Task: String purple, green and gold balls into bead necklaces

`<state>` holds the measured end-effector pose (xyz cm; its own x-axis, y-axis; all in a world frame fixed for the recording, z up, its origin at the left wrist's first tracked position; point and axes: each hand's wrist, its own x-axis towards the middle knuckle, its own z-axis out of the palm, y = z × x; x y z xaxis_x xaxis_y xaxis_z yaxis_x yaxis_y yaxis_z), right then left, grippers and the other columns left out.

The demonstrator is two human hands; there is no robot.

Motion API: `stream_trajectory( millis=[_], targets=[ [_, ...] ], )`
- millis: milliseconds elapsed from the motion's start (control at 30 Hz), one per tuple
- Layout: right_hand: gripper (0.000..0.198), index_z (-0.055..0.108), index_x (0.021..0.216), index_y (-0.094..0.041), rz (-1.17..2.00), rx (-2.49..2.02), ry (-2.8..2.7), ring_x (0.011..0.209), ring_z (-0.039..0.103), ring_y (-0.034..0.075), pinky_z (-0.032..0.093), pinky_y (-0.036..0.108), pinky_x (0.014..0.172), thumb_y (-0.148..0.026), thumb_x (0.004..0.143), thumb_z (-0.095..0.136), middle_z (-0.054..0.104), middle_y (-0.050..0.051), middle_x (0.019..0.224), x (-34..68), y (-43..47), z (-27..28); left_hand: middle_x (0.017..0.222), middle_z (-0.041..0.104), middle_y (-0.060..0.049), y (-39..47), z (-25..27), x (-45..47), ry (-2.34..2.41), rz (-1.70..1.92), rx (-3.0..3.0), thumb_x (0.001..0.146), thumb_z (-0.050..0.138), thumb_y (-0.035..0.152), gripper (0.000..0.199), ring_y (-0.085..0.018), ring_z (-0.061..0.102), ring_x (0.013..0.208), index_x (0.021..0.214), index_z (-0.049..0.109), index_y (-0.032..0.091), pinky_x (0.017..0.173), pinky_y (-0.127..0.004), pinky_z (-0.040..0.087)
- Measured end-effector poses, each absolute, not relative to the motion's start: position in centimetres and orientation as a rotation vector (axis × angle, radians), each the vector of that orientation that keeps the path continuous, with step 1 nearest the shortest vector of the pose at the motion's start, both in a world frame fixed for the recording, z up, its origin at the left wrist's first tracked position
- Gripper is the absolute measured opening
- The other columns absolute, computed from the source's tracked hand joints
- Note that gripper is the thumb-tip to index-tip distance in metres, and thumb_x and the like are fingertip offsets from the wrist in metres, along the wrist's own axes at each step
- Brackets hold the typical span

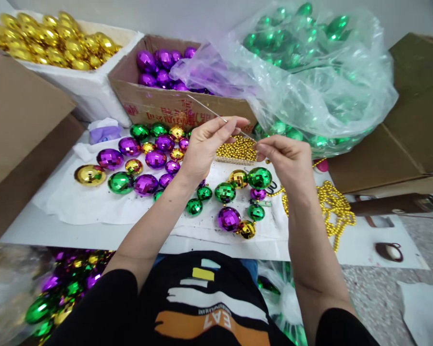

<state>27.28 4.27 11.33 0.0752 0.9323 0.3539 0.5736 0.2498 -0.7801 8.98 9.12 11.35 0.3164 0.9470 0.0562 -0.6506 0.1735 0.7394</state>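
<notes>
Partly hidden, the needle (216, 115) sits pinched in left hand (205, 144); right hand (286, 158) grip unclear.

Shirt (209, 307) print — "EA7" in large pale letters on an orange band, seen upside down from above, with a line of small letters over it too fine to read. Cardboard box (159, 103) front — red printed characters, blurred, not legible.

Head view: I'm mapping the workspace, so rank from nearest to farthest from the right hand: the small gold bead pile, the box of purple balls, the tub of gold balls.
From the right hand:
1. Small gold bead pile, just left.
2. Box of purple balls, behind left.
3. Tub of gold balls, far back left.
</notes>
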Motion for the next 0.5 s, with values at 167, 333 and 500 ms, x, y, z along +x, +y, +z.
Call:
stream_trajectory(
  millis=[167,333,500],
  targets=[
    [0.029,0.064,0.08,-0.02,0.751,-1.282,-1.448,0.044,0.041,0.006,0.032,0.023,0.044,-0.047,0.09,0.066,0.047,-0.006,0.051,27.8,5.4,14.5,0.102,0.073,-0.001,9.7,12.4,9.2,0.458,1.166,0.838,0.09,0.067,0.018,0.039,-0.019,0.069,0.107,0.128,0.066,0.025,0.084,-0.025,0.056],
    [0.026,0.055,0.073,-0.018,1.017,-1.075,-1.32,0.039,0.029,-0.001,0.011,0.021,0.041,-0.025,0.098,0.055,0.044,-0.011,0.048,27.3,4.9,20.2,0.108,0.073,-0.008,10.5,7.2,9.6,0.495,0.849,1.058,0.053,0.087,-0.002,0.072,-0.026,0.065,0.115,0.12,0.07,0.018,0.095,-0.029,0.051],
    [0.028,0.06,0.084,-0.017,0.853,-1.03,-1.393,0.042,0.029,-0.004,0.011,0.029,0.048,-0.025,0.102,0.039,0.044,-0.013,0.049,26.4,4.7,24.6,0.1,0.072,-0.007,8.7,2.4,11.7,0.43,0.751,1.256,0.041,0.092,0.002,0.064,-0.028,0.064,0.105,0.1,0.072,0.017,0.094,-0.035,0.048]
  ],
)
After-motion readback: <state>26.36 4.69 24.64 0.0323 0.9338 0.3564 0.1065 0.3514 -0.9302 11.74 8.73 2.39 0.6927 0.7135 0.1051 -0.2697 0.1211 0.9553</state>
